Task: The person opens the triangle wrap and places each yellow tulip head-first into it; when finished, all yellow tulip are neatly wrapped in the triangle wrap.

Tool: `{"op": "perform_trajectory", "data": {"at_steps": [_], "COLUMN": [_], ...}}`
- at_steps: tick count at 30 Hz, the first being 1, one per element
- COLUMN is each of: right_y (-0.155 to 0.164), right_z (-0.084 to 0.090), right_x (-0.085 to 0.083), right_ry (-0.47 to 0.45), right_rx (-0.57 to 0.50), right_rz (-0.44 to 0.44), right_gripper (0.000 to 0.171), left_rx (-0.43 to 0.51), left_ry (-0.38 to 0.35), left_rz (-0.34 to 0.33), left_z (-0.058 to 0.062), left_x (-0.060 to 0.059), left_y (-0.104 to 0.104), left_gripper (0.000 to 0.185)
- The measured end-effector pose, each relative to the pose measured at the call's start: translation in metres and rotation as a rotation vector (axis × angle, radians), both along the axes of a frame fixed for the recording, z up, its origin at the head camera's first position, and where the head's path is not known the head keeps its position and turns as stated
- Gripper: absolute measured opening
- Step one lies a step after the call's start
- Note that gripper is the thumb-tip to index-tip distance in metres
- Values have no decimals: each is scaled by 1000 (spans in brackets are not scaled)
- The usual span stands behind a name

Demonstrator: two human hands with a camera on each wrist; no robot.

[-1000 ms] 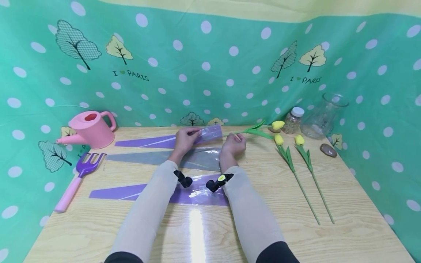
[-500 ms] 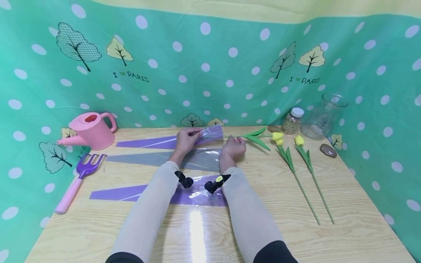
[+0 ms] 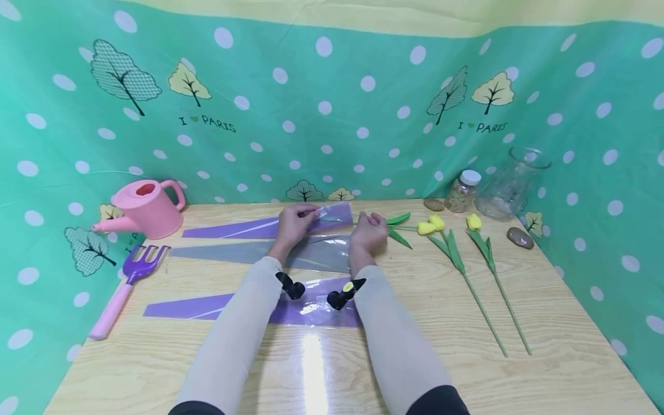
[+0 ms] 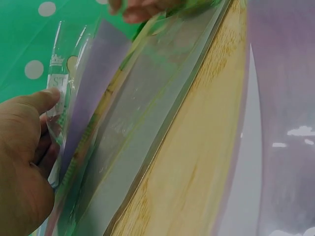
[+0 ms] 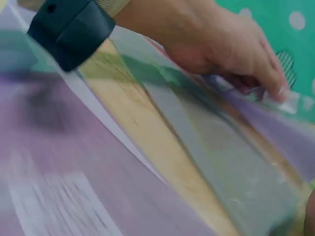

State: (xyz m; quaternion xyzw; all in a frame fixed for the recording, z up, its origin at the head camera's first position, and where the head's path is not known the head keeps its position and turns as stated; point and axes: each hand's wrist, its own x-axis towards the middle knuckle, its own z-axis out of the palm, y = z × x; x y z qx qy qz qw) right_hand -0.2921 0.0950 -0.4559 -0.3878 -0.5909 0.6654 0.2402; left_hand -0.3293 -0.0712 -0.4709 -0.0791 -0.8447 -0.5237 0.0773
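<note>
My left hand (image 3: 294, 225) pinches the clear upper film of a purple flower sleeve (image 3: 233, 229) at the back of the table, near its wide end. The left wrist view shows thumb and fingers closed on the clear printed film (image 4: 58, 93), lifted from the purple layer. Facing that wide end, my right hand (image 3: 370, 233) holds a yellow artificial tulip (image 3: 426, 228) by its green stem, head pointing right. The stem's lower part runs inside the sleeve. In the right wrist view, only a sliver of the right hand (image 5: 310, 211) shows at the edge.
A grey sleeve (image 3: 223, 252) and another purple sleeve (image 3: 192, 306) lie under my forearms. Two more tulips (image 3: 482, 300) lie at right. Behind them stand a lidded jar (image 3: 461, 193) and glass vase (image 3: 503, 196), with stones (image 3: 520, 237) nearby. A pink watering can (image 3: 147, 210) and hand fork (image 3: 127, 282) occupy the left.
The tulip has slid left, deeper into the sleeve; its leaves and head now lie closer to my right hand. The left hand keeps its hold on the film.
</note>
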Motion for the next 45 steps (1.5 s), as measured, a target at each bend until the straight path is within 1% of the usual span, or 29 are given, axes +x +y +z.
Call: {"op": "perform_trajectory", "data": {"at_steps": [4, 6, 8, 11, 14, 16, 21, 25, 27, 30, 35, 36, 37, 41, 42, 43, 45], "right_y": [23, 39, 57, 86, 115, 134, 175, 196, 203, 210, 215, 214, 215, 215, 215, 216, 215], "right_z": [14, 22, 29, 34, 34, 34, 33, 29, 26, 21, 15, 17, 16, 6, 5, -1, -3], "right_x": [0, 0, 2, 6, 12, 15, 20, 18, 15, 11, 7, 9, 8, 3, 3, 0, 0], "right_ry": [180, 274, 323, 354, 311, 259, 140, 67, 36, 14, 5, -1, 0, 5, 4, 5, -7], "right_rx": [-42, -33, 31, 207, 362, 433, 573, 626, 635, 661, 677, 672, 676, 718, 728, 744, 770], "right_rz": [142, 221, 297, 408, 526, 605, 764, 846, 879, 922, 987, 1003, 1014, 1036, 1033, 1028, 1032], "right_gripper": [34, 33, 32, 31, 30, 31, 37, 36, 36, 36, 35, 35, 33, 28, 27, 25, 25], "left_rx": [0, 3, 5, 11, 17, 19, 4, -11, -14, -13, -4, -2, -2, -1, -1, -3, -3], "left_ry": [-25, -35, -42, -50, -57, -57, -47, -21, -15, -18, -22, -22, -23, -25, -25, -28, -31], "left_rz": [-8, -8, -10, -18, -32, -38, -43, -59, -68, -70, -64, -63, -61, -57, -58, -57, -56], "left_z": [1, 2, 3, 2, 2, 1, 2, 4, 4, 4, 2, 2, 2, 1, 1, 1, 1], "left_x": [1, 1, 0, -1, -1, -1, -2, -2, -3, -3, -3, -3, -2, 0, 0, 1, 1], "left_y": [-1, -2, -3, -3, -2, -2, -1, -1, 0, -1, -2, -2, -2, -3, -3, -4, -4], "left_gripper": [24, 24, 24, 24, 24, 24, 22, 20, 20, 19, 19, 19, 19, 20, 20, 20, 20]}}
